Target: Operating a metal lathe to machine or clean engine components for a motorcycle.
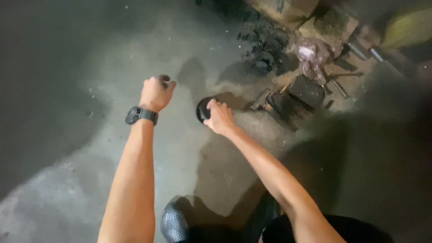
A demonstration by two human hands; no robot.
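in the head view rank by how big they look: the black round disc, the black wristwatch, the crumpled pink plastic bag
1. Crumpled pink plastic bag, though it lies farther off.
2. Black round disc, partly hidden by the right hand.
3. Black wristwatch; close to the disc, so unsure.

My right hand (219,118) grips a disc (202,109) on the floor (81,67). My left hand (156,92) is left of it; a tool pile (288,96) lies right.

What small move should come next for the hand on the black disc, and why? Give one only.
Probably lift the round black disc clear of the concrete floor. The right hand already grips its rim, while the left hand is closed in a fist off to the side, apart from it.
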